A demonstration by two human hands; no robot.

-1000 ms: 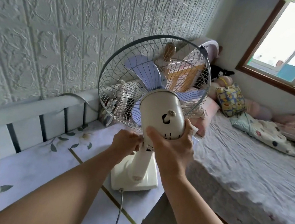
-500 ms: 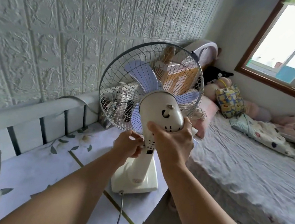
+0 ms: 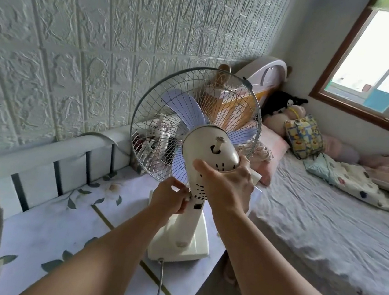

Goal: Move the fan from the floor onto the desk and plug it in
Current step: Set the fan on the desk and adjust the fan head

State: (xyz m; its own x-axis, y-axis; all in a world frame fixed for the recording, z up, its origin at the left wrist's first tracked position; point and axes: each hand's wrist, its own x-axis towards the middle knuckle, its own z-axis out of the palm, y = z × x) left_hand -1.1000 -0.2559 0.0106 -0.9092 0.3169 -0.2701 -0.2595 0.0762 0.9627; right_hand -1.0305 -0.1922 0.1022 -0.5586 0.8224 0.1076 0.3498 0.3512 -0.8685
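Fan — cream body, pale blue blades behind a wire cage, standing upright with its square base near the right edge of the floral-patterned surface. Grey cord trailing from the rear of the base toward the camera; plug out of sight. Right hand wrapped over the back of the motor housing, fingers curled round its far side, thumb on the near side. Left hand at the neck just below the housing, fingers pinching a small part on the stem — exactly what part, cannot tell. Behind the fan: white railing, clutter seen through the cage, embossed white wall. To the right, just beside the surface: bed with grey sheet, pillows, plush toys, window above.
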